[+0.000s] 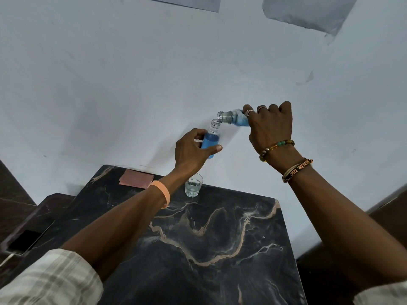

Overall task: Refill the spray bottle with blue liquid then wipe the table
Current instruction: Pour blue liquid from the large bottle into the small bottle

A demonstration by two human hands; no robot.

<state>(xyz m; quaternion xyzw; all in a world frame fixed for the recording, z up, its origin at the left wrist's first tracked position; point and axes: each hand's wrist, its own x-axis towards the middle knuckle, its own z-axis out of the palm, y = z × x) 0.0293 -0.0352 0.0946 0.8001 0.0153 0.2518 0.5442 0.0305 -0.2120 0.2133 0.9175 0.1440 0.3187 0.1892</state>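
- Here, your left hand [193, 148] is curled round the spray bottle [211, 142], thumb across the front and fingers behind. It holds the bottle up in the air beyond the far edge of the surface [220, 249], leaning a little to the right.
- The spray bottle has no top on: its clear threaded neck is open, and blue liquid fills the body up to about the shoulder.
- Your right hand [271, 126] grips the refill bottle [233, 118] from above, fingers wrapped over its body and hiding most of it. The bottle is tipped nearly onto its side, mouth pointing left.
- The refill bottle's open mouth sits right at the spray bottle's neck; you cannot tell whether the rims touch or whether liquid is running between them. Blue liquid shows in the refill bottle's shoulder.
- Below your left wrist a glass [193, 185] stands upright near the far edge of the dark marbled surface, with clear liquid in it.
- A pink cloth [136, 178] lies flat at the far left corner, apart from the glass.
- A dark phone [24, 239] lies on a lower ledge to the left.
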